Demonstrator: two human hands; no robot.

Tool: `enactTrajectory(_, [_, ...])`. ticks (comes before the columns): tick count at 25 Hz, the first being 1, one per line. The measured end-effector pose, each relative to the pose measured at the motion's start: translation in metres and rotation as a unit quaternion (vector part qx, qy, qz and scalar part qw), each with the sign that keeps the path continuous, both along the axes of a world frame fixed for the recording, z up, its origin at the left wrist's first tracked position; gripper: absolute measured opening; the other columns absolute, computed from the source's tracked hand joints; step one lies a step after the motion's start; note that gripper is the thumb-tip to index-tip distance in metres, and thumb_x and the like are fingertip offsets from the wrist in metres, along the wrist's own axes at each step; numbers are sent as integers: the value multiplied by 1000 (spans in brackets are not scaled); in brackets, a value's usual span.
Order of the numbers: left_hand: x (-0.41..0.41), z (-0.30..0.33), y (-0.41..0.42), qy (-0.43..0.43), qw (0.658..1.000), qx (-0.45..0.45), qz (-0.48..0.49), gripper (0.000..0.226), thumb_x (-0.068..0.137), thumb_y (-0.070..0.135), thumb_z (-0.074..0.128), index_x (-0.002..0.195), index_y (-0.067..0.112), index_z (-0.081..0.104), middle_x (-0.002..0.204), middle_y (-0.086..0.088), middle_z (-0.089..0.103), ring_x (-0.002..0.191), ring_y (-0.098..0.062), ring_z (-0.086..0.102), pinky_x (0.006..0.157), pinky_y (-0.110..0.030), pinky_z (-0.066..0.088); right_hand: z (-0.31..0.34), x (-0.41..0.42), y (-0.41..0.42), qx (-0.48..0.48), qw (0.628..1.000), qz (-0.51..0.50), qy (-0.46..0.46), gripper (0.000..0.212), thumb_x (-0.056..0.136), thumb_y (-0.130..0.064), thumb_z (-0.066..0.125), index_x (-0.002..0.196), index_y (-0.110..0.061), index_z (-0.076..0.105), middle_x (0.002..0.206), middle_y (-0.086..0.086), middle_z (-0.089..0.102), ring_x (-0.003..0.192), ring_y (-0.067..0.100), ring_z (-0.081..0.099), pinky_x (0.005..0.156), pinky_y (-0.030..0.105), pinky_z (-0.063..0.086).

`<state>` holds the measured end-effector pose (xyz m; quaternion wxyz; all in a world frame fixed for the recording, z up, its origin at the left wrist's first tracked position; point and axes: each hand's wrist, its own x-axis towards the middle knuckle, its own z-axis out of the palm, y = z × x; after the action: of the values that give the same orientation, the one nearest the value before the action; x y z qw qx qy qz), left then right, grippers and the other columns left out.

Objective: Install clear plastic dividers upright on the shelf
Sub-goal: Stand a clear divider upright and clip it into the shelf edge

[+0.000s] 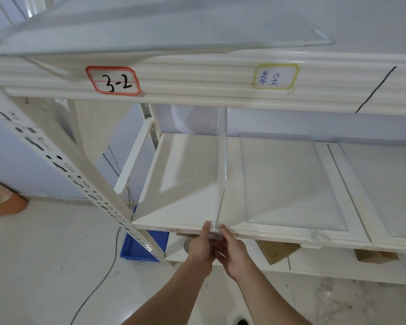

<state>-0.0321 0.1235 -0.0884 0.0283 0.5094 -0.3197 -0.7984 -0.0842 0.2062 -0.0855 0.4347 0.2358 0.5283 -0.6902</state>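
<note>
A clear plastic divider (pixel 221 160) stands upright on the white shelf (pixel 185 184), running from its front edge to the back. Its front clip (pixel 214 227) sits on the shelf lip. My left hand (pixel 202 247) and my right hand (pixel 232 252) pinch that clip from either side, thumbs on top, fingers under the edge. A second clear divider (pixel 288 181) lies flat on the shelf to the right. A third (pixel 384 184) lies flat further right.
Above is a shelf beam with a red "3-2" label (pixel 113 80) and a yellow label (pixel 275 76). A slotted upright post (pixel 80 179) stands at left. A blue bin (pixel 141 247) and cardboard boxes (pixel 277 252) sit below. A cable (pixel 103 277) crosses the floor.
</note>
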Motion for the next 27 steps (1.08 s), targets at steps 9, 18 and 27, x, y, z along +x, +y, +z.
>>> enactTrajectory(9, [-11,0,17,4,1000,11,9,52,99,43,62,109,-6,74,78,-14,75,62,-22,66,64,-33,51,-6,-9,16,-2,1000,4,4,38,90,-29,73,111,3,74,89,15,70,70,23,58,80,39,51])
enactTrajectory(18, [-25,-6,40,-3,1000,12,2,53,95,48,66,110,-2,74,89,-17,79,65,-23,72,69,-35,54,-7,-23,43,11,1000,3,17,38,89,-33,74,108,0,77,93,17,73,73,23,62,78,37,51])
enactTrajectory(27, [-35,0,57,-16,1000,2,-15,58,97,50,62,111,-5,73,86,-18,77,66,-25,69,66,-34,53,-1,-30,60,8,1000,-5,18,26,92,-30,71,96,-5,79,84,13,75,70,22,62,86,40,52])
